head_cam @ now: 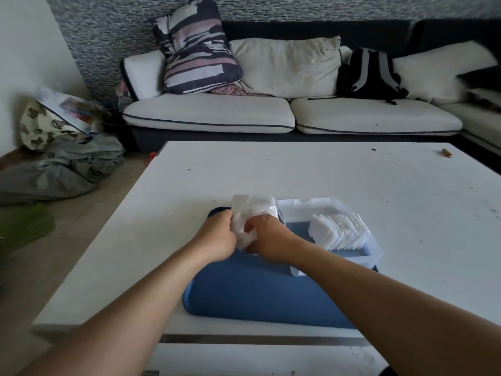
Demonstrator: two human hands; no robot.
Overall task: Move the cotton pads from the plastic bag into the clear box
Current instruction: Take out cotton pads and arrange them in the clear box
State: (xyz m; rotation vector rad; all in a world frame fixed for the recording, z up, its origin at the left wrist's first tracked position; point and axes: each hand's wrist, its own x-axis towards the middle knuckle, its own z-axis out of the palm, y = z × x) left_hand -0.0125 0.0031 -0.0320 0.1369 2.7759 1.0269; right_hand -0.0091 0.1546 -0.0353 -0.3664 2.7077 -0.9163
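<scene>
Both hands meet over the far left part of a blue tray [260, 291], which lies near the table's [311, 175] near edge. The left hand [217, 236] curls its fingers round the near end of the bag [253, 210], a crinkled clear plastic pack with white pads inside. The right hand [267, 237] is curled at the bag's mouth, pinching white pads [249, 237] that show between the two hands. The bag rests on the tray's far left corner, its far end pointing toward the table's far edge.

Just right of the bag, touching or nearly touching it, the box [375, 244] sits on the tray's right side with its lid [306, 206] folded back toward the far edge. A row of pads [340, 230] stands on edge inside, leaning against the box's right half; the left half shows the blue tray through its floor. The right forearm crosses the box's near left corner and hides part of its wall.

A small brown cylinder [446, 152] lies near the table's far right corner, with a dark speck [373, 149] left of it. Beyond the table stands a sofa [217, 115] with cushions [287, 66], a striped pillow [198, 47] and a black backpack [370, 74]. Left of the table, bundled cloth and bags [62, 147] lie on the floor.

No writing can be read on any of them.
</scene>
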